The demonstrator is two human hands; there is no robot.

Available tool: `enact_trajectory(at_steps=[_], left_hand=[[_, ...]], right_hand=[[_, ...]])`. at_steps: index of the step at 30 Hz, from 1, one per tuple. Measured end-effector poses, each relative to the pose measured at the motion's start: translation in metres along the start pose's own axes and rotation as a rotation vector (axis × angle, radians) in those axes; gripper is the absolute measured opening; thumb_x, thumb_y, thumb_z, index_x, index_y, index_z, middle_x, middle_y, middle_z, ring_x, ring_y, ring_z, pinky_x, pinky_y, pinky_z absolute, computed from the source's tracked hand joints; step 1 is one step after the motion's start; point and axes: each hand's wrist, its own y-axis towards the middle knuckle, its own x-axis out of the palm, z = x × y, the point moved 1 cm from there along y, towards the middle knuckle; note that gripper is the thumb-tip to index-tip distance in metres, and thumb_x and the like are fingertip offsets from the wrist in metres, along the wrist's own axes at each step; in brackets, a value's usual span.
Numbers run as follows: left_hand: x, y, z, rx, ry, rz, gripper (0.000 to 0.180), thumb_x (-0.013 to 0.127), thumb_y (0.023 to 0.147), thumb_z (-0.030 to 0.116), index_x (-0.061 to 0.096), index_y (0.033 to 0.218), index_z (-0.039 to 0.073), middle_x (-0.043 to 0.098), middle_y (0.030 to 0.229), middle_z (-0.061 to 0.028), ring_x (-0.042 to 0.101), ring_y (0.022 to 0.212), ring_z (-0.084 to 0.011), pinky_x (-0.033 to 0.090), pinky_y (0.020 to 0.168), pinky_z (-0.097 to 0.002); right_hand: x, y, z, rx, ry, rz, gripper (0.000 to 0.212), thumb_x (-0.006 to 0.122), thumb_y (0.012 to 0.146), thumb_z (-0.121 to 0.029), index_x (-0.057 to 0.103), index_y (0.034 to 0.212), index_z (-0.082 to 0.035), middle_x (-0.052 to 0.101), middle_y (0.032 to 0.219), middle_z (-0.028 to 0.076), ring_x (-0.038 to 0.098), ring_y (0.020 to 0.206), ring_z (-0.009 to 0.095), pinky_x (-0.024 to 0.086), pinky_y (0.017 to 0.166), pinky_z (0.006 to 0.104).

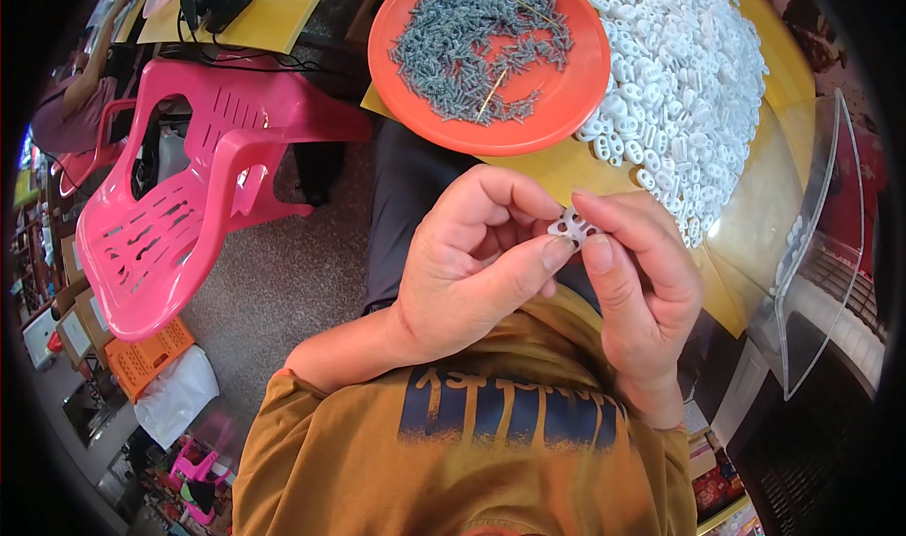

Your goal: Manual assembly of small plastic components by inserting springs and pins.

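Between my two hands, just in front of my chest, is a small white plastic piece point(572, 227) with several rounded holes. My left hand point(472, 267) pinches its left side between thumb and forefinger, the other fingers curled behind. On the opposite side, the thumb and forefinger of my right hand point(646, 276) close on the same piece. Beyond my hands a round red-orange tray point(540, 88) holds a heap of small grey, screw-like pieces point(453, 31) and a couple of thin yellowish sticks. A large pile of white plastic pieces point(679, 83) with holes spreads to its right.
The tray and pile rest on a yellow tabletop point(528, 173). At right stands a clear plastic panel point(783, 281). A pink plastic chair point(222, 182) is on my left, with an orange crate point(151, 355) and a white bag point(177, 396) below it. Another person's arm point(92, 69) shows far left.
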Motion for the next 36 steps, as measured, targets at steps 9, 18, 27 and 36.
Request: enact_trajectory(at_steps=[9,18,27,36], left_hand=[[-0.0019,-0.0019,-0.0014,-0.024,-0.019,-0.054,0.033,0.050,0.086,0.001,0.041,0.118,0.000,0.054,0.091,-0.0068,0.057,0.075,-0.0099,0.048,0.065,-0.0200],[0.0003,-0.0029,-0.0012,-0.131,-0.173,-0.066,0.032,0.050,0.087,0.002,0.045,0.118,-0.004,0.056,0.096,-0.0095,0.058,0.075,-0.0121,0.049,0.069,-0.0217],[0.0017,-0.0037,-0.0019,-0.116,-0.133,-0.077,0.031,0.051,0.087,0.004,0.046,0.117,-0.003,0.057,0.099,-0.0115,0.058,0.077,-0.0126,0.050,0.065,-0.0222],[0.0001,-0.0094,-0.0046,-0.112,-0.109,-0.078,0.029,0.052,0.087,0.005,0.047,0.115,-0.002,0.055,0.095,-0.0062,0.055,0.078,-0.0088,0.049,0.065,-0.0204]], right_hand=[[-0.0025,-0.0024,0.0015,0.023,0.050,-0.019,0.026,0.056,0.079,0.002,0.058,0.106,0.003,0.057,0.088,0.011,0.055,0.074,0.016,0.043,0.065,0.0232],[-0.0059,-0.0063,0.0048,0.016,0.074,-0.048,0.036,0.060,0.074,0.004,0.056,0.110,0.002,0.056,0.092,0.010,0.054,0.075,0.014,0.043,0.065,0.0221],[-0.0068,-0.0092,0.0047,0.017,0.092,-0.072,0.035,0.059,0.077,0.003,0.055,0.112,0.002,0.055,0.092,0.010,0.052,0.075,0.014,0.043,0.065,0.0220],[-0.0063,-0.0100,0.0031,-0.067,0.010,-0.126,0.035,0.058,0.078,0.001,0.054,0.113,0.003,0.054,0.092,0.010,0.053,0.075,0.014,0.043,0.065,0.0224]])
